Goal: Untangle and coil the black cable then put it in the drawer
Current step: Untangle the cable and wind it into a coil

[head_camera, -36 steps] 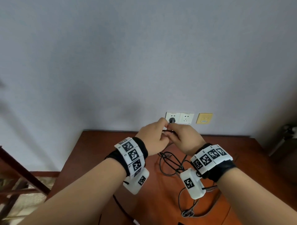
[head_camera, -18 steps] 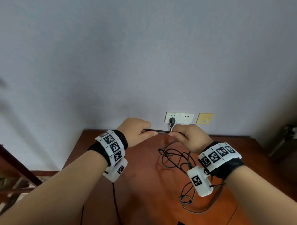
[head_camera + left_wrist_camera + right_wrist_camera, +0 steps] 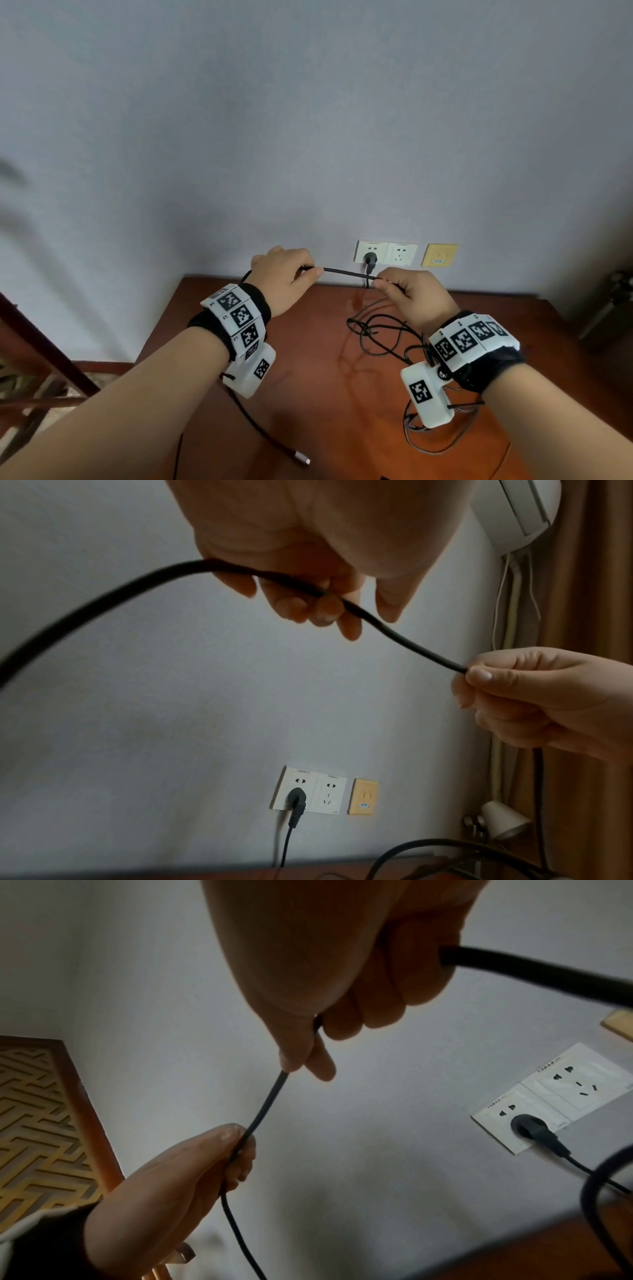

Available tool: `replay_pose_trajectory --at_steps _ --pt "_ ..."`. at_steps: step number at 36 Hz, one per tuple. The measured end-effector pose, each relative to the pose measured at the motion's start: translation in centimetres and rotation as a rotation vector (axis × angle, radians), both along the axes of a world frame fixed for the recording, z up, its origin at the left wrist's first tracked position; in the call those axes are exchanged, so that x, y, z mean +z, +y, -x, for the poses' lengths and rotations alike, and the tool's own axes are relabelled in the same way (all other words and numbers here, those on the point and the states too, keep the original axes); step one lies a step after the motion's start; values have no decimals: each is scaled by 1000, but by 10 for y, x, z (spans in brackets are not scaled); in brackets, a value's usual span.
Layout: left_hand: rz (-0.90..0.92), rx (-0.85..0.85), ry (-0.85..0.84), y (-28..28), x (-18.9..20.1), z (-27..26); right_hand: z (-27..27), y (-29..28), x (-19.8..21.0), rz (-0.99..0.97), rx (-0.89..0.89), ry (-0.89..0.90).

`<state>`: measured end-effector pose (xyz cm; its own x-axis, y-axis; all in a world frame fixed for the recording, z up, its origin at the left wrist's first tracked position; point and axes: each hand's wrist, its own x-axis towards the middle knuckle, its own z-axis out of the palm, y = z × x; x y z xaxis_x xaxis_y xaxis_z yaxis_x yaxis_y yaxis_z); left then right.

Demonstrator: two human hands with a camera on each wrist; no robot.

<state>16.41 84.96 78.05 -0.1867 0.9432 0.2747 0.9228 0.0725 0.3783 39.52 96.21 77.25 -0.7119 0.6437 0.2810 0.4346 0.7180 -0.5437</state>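
Your left hand (image 3: 284, 277) and right hand (image 3: 409, 294) are both up in front of the wall (image 3: 308, 120), above the back edge of the desk (image 3: 325, 394).

Both are pinching the black cable (image 3: 344, 272). Left: thumb and curled fingers closed on it. The left wrist view shows the cable running through the fingers (image 3: 318, 607) and out the back of the hand in a long arc. Right: thumb and forefinger pinched on it, other fingers curled around. In the right wrist view the cable exits the fist on the far side as a thick blurred length.

The span between the two hands is short, nearly straight, and sags slightly toward the right hand.

The rest of the cable drops from your right hand into a loose tangle of loops (image 3: 387, 339) on the desk under your right wrist. More loops (image 3: 431, 442) lie nearer you. I can't tell which loops belong to the black cable and which to the wrist camera leads.

A separate strand runs down from your left wrist and ends in a metal connector (image 3: 303, 457) on the desk near the front edge.

A black plug (image 3: 371, 258) sits in the left one of the two white wall sockets (image 3: 385, 253), and a yellow plate (image 3: 440, 255) is just beside them. A lamp (image 3: 500, 821) stands at the far right.
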Motion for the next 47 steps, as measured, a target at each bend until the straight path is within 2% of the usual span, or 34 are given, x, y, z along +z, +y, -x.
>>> replay_pose_trajectory --at_steps 8,13,23,26,39,47 --pt "11 -159 -51 7 2 -52 28 -23 -2 -47 82 6" --pt "-53 -152 -169 12 -4 -66 33 -27 2 -48 37 19" --pt "-151 -244 49 11 -3 -49 23 -24 8 -28 143 7" --pt "-155 -267 57 10 -3 -40 20 -21 11 -30 178 6" --pt "-174 -208 30 -4 -4 0 4 -8 11 -14 114 -74" --pt "-72 -97 21 -2 -2 0 15 -18 21 -29 70 -107"
